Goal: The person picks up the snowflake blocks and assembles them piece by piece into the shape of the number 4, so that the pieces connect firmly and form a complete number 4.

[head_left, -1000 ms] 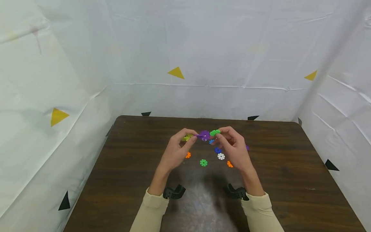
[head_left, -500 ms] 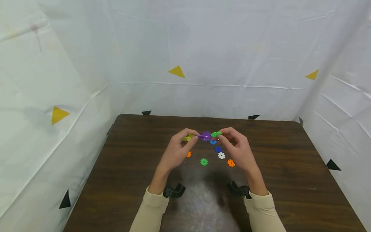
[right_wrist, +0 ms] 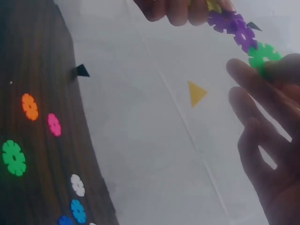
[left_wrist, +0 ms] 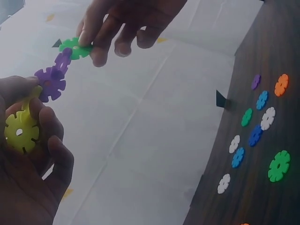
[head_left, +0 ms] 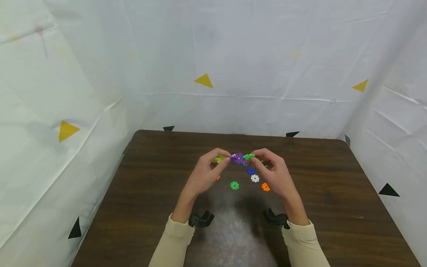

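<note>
Both hands held up over the middle of the dark wood counter, joined by a short chain of notched plastic discs.

Chain, counted from the left wrist view: four discs. One yellow disc, two purple discs slotted into each other, one green disc at the far end. The chain hangs clear of the counter, in the air between the two hands.

Left hand: fingers curled, thumb and fingertips pinching the yellow disc end, with the first purple disc just at the fingertips.

Right hand: thumb and forefinger pinching the green disc end; the other fingers loosely bent, holding nothing.

Loose discs on the counter, counted from the left wrist view: one large green, one small green, three white, three blue, one purple, one orange. The right wrist view adds a pink disc. Some discs may be hidden behind the hands in the head view, so the total is not certain.

No container in view; all loose discs lie flat and apart on the bare counter below and just beyond the hands.

Cream sleeves cover both forearms.
</note>
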